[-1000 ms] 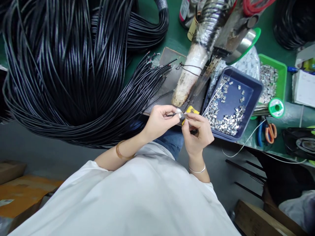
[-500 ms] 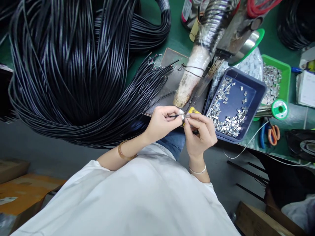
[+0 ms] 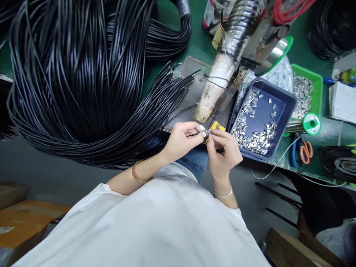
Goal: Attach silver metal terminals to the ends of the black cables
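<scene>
My left hand (image 3: 182,142) pinches the end of a black cable (image 3: 194,134) between thumb and fingers. Against it, my right hand (image 3: 226,152) pinches a small metal connector (image 3: 207,132) at the cable's tip; its exact shape is too small to tell. Just behind the fingertips lies a yellow object (image 3: 217,126). The tip of a white, plastic-wrapped tube (image 3: 207,102) points down above my hands. To the right, a dark blue tray (image 3: 284,107) holds many small metal connectors. A large bundle of black cables (image 3: 83,81) fills the left side, its stripped ends near the tube.
Behind the blue tray stands a green tray (image 3: 317,83) with metal parts. Orange-handled pliers (image 3: 306,152) and a solder spool (image 3: 312,124) lie at the right. A white notepad (image 3: 344,102) is farther right. Cardboard boxes (image 3: 30,222) stand on the floor at the lower left.
The view has shifted slightly, so things at the right appear a little farther left. Both hands keep their pinch, with the fingertips slightly changed around the connector.
</scene>
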`<state>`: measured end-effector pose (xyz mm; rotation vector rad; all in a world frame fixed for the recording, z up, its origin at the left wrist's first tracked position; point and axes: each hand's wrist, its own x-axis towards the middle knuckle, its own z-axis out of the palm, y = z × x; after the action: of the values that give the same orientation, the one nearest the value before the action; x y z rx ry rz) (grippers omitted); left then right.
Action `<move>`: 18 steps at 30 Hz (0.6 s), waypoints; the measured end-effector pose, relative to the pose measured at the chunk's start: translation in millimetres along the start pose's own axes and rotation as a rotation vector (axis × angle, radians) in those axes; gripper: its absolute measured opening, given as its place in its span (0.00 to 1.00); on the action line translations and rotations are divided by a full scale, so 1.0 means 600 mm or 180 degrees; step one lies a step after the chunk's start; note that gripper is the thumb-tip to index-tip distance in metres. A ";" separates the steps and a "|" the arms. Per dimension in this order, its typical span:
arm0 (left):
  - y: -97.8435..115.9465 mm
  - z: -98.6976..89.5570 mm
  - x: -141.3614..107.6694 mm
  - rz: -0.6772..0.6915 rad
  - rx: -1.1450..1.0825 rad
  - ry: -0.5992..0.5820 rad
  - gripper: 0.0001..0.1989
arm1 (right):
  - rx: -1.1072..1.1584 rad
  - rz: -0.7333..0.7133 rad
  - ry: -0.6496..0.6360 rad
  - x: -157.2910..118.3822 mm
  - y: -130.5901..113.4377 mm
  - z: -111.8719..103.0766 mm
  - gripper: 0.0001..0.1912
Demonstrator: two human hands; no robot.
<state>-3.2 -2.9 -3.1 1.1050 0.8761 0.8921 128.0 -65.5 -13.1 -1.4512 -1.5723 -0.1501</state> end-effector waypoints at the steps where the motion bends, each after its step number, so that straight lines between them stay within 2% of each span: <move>1: 0.000 0.001 -0.001 0.0028 0.0047 0.0029 0.06 | 0.0007 0.0028 -0.0015 0.001 -0.001 0.000 0.08; 7: -0.002 0.001 -0.007 0.0298 0.0260 -0.0017 0.06 | -0.0027 0.0000 0.0067 0.002 -0.006 -0.001 0.09; 13: -0.010 -0.001 -0.009 0.0118 0.0115 -0.0074 0.06 | -0.0043 -0.0136 0.0077 -0.006 -0.002 0.000 0.09; 15: -0.008 -0.001 -0.009 0.0081 0.0098 -0.0047 0.07 | 0.0009 -0.0009 0.0026 -0.005 -0.002 -0.001 0.09; 18: -0.003 -0.003 -0.013 0.0072 0.0079 -0.0084 0.08 | 0.0381 0.0530 -0.0250 0.000 -0.005 -0.007 0.06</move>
<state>-7.6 -9.7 -4.4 1.1477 0.8562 0.8856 127.7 -69.0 -9.5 -1.5011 -1.4888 0.0979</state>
